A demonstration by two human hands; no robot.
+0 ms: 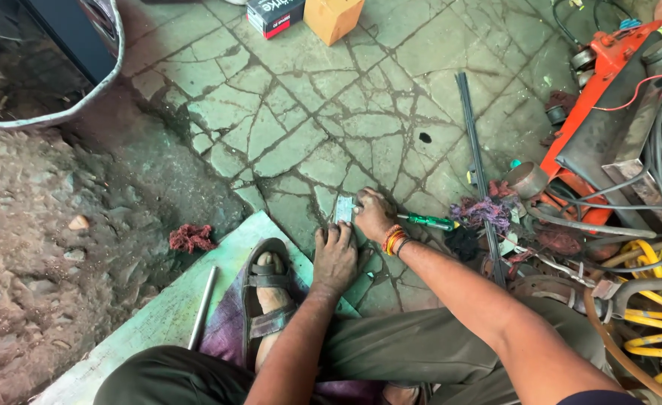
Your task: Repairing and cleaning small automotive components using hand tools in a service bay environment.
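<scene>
Down on the cracked green tiled floor [301, 112], the person crouches with both hands at a small flat pale metal piece [344, 209]. The left hand [335, 256] lies palm down just below that piece, its fingers [329, 234] held close together and pressed flat on the tile, their tips at the piece's lower edge. The right hand [374, 214] is closed in a fist around a green-handled screwdriver [427, 221]; the handle sticks out to the right past a wrist wrapped in orange and red threads [394, 240], and the tip end meets the metal piece, though the tip itself is too small to make out. A sandalled foot [267, 289] rests on a purple cloth [224, 330] spread over a pale green board [158, 315], beside a thin metal rod [202, 307]. A red rag [191, 238] lies near the board's edge. To the right are a long dark metal bar [475, 157], tangled waste threads [482, 211], an orange machine [608, 67] and coiled yellow hose [657, 330]. Two cardboard boxes [305, 15] stand at the top.
</scene>
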